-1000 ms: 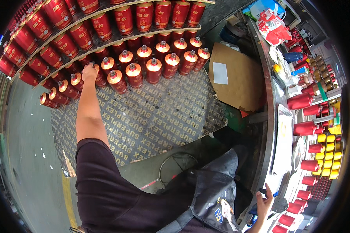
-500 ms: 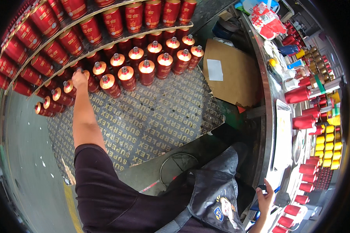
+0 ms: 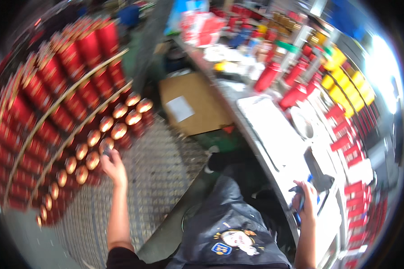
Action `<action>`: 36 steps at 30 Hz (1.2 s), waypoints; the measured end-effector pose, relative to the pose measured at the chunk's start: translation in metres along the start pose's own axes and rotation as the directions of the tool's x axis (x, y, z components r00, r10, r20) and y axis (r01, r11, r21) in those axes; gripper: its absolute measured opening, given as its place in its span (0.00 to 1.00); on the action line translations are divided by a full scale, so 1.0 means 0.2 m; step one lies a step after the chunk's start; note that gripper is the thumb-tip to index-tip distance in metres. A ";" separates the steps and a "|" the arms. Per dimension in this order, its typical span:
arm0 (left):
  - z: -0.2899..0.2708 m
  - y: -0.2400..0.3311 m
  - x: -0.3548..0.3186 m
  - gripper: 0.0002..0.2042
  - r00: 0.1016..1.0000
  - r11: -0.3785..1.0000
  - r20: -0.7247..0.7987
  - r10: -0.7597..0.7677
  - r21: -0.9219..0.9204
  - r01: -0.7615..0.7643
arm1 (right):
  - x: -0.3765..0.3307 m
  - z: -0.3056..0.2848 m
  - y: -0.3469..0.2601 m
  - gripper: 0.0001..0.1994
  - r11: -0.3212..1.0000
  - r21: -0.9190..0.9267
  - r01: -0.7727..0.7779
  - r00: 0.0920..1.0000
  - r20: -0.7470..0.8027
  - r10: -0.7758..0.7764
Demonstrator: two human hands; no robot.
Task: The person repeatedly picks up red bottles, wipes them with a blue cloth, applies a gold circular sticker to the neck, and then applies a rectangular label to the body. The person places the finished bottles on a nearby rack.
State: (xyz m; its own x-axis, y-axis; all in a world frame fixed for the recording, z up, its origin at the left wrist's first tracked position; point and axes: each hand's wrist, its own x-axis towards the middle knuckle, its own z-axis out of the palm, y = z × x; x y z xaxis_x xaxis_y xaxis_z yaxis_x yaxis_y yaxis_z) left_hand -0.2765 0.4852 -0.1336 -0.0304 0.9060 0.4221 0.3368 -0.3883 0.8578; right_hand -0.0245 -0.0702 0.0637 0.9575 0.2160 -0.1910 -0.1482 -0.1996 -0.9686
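Observation:
My left hand (image 3: 114,168) reaches out to the near side of the rows of red bottles with gold shoulders (image 3: 118,131). Its fingers are pinched together around a small dark thing (image 3: 107,153), too smeared by motion to name. Over the workbench at the right, the fingers of my right hand (image 3: 307,201) are curled around a dark blue object (image 3: 296,190) whose kind I cannot make out. Beside that hand a black block-like item (image 3: 319,168) sits on the bench.
Tiers of red cans (image 3: 67,58) rise at the left behind the bottles. They stand on a patterned board (image 3: 143,166). A cardboard sheet (image 3: 197,107) with white paper leans by the bench (image 3: 242,130). Yellow (image 3: 345,89) and red cups (image 3: 345,134) line its far side.
The view has swung to the right, blurring the bottles. My left hand has come away from the bottle top it was touching. My right hand stays at the bench, its fingers more curled.

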 end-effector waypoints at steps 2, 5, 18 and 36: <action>0.34 0.46 -0.25 0.10 0.975 0.922 0.201 0.090 -0.388 -0.005 | -0.02 -0.05 -0.01 0.23 0.865 0.442 -0.236 0.965 0.005 0.260; 0.63 1.11 -0.65 0.13 0.794 0.821 0.469 0.387 -0.567 -0.064 | -0.09 -0.17 0.00 0.16 0.760 0.613 -0.215 0.974 0.193 0.120; 2.32 2.52 -1.16 0.38 0.539 0.607 0.332 0.774 -0.630 -0.484 | -0.50 -0.86 0.46 0.14 0.744 0.623 0.240 0.932 -0.361 0.002; 2.22 2.53 -1.07 0.35 0.480 0.548 0.287 0.829 -0.590 -0.593 | -0.30 -1.06 0.70 0.18 0.373 0.928 0.007 1.000 0.004 -0.027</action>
State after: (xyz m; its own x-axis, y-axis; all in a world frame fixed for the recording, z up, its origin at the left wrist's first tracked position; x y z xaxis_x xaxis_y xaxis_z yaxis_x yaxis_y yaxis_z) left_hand 0.3183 0.1698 0.0799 0.5348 0.1617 0.8293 -0.3522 -0.8495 0.3928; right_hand -0.0508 -0.3134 -0.0268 0.9602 0.2250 -0.1653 -0.2785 0.8138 -0.5101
